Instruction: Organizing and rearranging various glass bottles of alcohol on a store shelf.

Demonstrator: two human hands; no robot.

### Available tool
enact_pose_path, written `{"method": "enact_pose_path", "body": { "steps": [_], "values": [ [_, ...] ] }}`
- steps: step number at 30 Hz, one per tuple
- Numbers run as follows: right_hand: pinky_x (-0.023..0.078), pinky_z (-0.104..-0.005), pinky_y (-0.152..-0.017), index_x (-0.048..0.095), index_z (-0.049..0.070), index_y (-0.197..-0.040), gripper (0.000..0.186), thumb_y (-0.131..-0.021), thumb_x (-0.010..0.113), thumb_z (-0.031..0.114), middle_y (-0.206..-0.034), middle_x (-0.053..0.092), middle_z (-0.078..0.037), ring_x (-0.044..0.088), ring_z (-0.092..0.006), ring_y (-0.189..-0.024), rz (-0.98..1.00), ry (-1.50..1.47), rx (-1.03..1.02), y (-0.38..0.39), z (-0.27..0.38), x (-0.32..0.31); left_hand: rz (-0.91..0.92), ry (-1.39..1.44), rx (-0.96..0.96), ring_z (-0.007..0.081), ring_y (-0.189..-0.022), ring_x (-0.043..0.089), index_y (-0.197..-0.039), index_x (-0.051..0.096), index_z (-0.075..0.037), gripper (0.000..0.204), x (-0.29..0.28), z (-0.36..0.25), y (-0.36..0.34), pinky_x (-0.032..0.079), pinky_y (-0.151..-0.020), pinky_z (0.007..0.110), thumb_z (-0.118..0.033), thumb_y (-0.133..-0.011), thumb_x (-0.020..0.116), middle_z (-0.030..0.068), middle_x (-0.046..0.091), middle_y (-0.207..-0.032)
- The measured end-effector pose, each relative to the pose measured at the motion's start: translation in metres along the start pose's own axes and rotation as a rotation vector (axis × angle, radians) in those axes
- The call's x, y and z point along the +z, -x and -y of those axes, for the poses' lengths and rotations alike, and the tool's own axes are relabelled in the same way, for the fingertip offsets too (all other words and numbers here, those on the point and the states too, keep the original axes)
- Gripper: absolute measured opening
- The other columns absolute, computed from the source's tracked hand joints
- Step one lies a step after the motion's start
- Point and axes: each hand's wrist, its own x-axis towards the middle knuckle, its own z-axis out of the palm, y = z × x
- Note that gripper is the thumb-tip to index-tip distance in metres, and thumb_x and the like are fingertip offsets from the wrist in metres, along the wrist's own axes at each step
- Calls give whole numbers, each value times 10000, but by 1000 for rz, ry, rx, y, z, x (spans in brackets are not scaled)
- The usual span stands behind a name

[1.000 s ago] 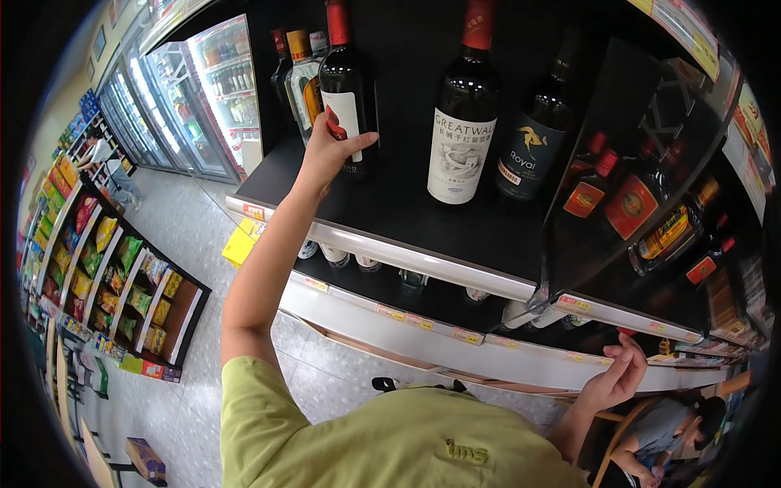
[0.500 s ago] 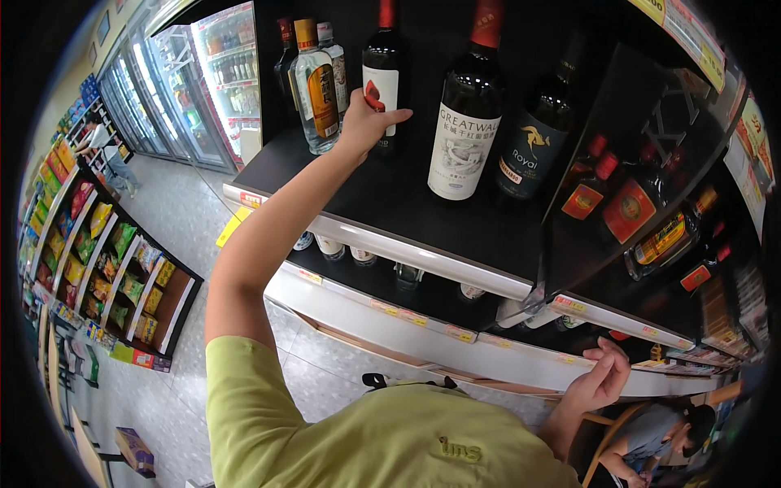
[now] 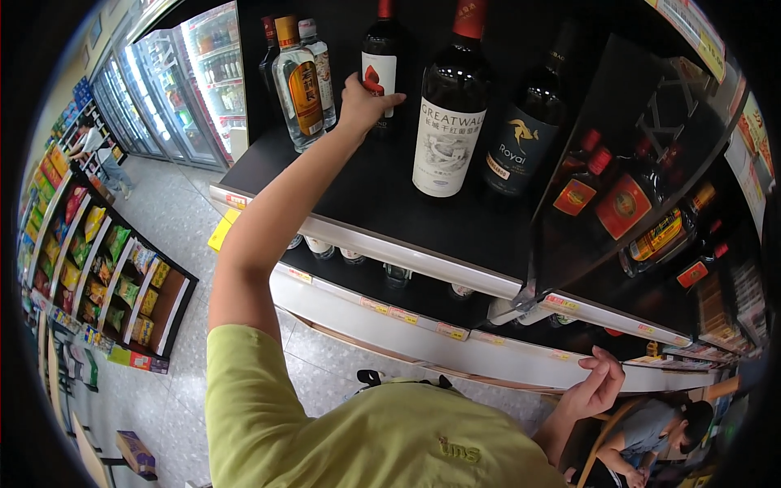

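Note:
My left hand (image 3: 364, 104) reaches onto the black upper shelf (image 3: 366, 191) and grips a dark wine bottle (image 3: 381, 39) with a red cap and a red motif on its white label. Just left stand a clear orange-labelled bottle (image 3: 297, 102), a patterned white-capped bottle (image 3: 324, 71) and a dark bottle (image 3: 267, 61). To the right are a large white-labelled wine bottle (image 3: 443, 150) and a dark-labelled one (image 3: 521, 150). Low at the right, my right hand (image 3: 591, 384) hangs with curled, empty fingers near the lower shelf edge.
Red-labelled bottles (image 3: 620, 207) sit behind a clear divider. More bottles (image 3: 397, 276) line the lower shelf. A snack rack (image 3: 106, 276) and glass-door coolers (image 3: 154, 98) are at left, where another person (image 3: 104, 150) stands. A seated person (image 3: 647, 443) is at lower right.
My left hand and its bottle have moved rightward and farther back on the shelf, uncovering more of the orange-labelled bottle. My right hand has shifted only slightly.

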Motion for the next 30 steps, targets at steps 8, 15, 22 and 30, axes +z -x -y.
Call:
{"method": "enact_pose_path", "body": {
  "steps": [8, 15, 22, 30],
  "values": [
    [480, -331, -830, 576, -49, -1017, 184, -1021, 488, 112, -900, 672, -161, 611, -158, -795, 4, -15, 10, -3, -5, 5, 347, 198, -45, 346, -1339, 425, -1495, 247, -33, 988, -21, -58, 118, 385, -1094, 437, -88, -669, 787, 269, 415, -1415],
    [501, -306, -674, 575, -55, -998, 166, -997, 528, 104, -904, 667, -191, 603, -172, -675, 26, -122, -82, -7, -7, 26, 526, 204, -94, 282, -1244, 554, -1409, 331, 45, 937, 15, -61, 129, 433, -1078, 360, -139, -677, 885, 205, 555, -1318],
    [495, -274, -657, 584, -50, -1000, 167, -998, 530, 108, -948, 671, -177, 595, -153, -660, 44, -63, -72, -4, -10, 16, 458, 244, -126, 280, -1218, 576, -1355, 402, 49, 874, 32, -57, 111, 451, -1059, 358, -121, -652, 893, 195, 588, -1280],
    [491, -262, -638, 588, -50, -1000, 170, -996, 536, 112, -968, 674, -183, 594, -148, -652, 46, -69, -64, -1, -15, 7, 315, 146, -100, 291, -1189, 595, -1348, 405, 62, 898, 66, -37, 66, 483, -1017, 358, -134, -627, 903, 211, 581, -1281]
  ]
}}
